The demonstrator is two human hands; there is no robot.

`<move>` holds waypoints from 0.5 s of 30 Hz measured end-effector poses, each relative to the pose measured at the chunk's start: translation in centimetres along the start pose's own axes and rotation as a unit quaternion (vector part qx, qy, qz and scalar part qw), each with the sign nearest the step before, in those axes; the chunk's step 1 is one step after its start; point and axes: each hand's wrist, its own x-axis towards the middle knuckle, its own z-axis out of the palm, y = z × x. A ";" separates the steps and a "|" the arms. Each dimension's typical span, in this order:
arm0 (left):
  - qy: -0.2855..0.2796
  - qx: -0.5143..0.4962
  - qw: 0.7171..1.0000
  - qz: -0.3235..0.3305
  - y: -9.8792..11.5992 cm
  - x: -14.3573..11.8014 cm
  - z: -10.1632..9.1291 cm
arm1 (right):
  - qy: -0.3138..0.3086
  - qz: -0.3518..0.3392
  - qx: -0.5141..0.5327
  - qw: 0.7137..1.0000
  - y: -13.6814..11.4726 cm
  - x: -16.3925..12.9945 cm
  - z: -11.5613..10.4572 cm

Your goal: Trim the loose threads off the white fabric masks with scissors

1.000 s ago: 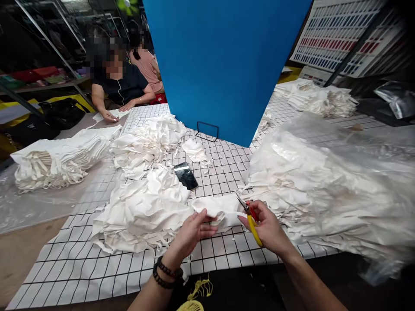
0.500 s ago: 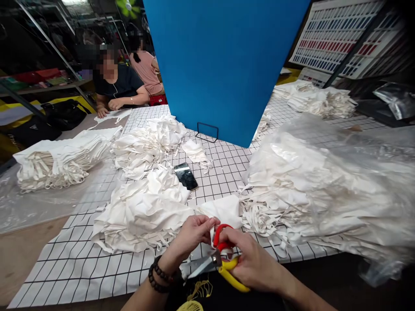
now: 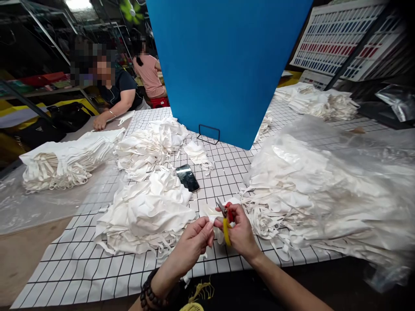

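Note:
My right hand (image 3: 241,231) grips scissors (image 3: 226,217) with one red and one yellow handle, the blades pointing up and away. My left hand (image 3: 194,241) pinches a small white fabric piece (image 3: 210,212) right beside the blades. Both hands are close together near the front edge of the checked table (image 3: 81,270). A heap of white fabric pieces (image 3: 147,211) lies just left of my left hand. A bigger pile of white pieces with straps (image 3: 320,198), partly under clear plastic, lies to the right of my right hand.
A black phone (image 3: 187,177) lies behind the heaps. A blue board (image 3: 227,65) stands upright on a wire stand mid-table. More white stacks sit at the left (image 3: 65,162) and far right (image 3: 320,103). Two people sit at the far left corner.
The scissors swung down toward me with the blades pointing left, then came back up with the blades pointing away. Both hands now sit closer together on the white piece, which is bunched smaller.

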 end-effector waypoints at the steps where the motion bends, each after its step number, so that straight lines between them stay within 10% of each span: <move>1: 0.005 0.014 1.000 0.002 0.1 -0.2 -0.1 | 0.015 -0.007 0.008 1.000 0.1 0.2 0.2; 15: 0.032 0.085 0.994 0.067 0.2 -0.5 -0.3 | -0.081 0.017 0.084 0.993 -0.8 0.9 0.2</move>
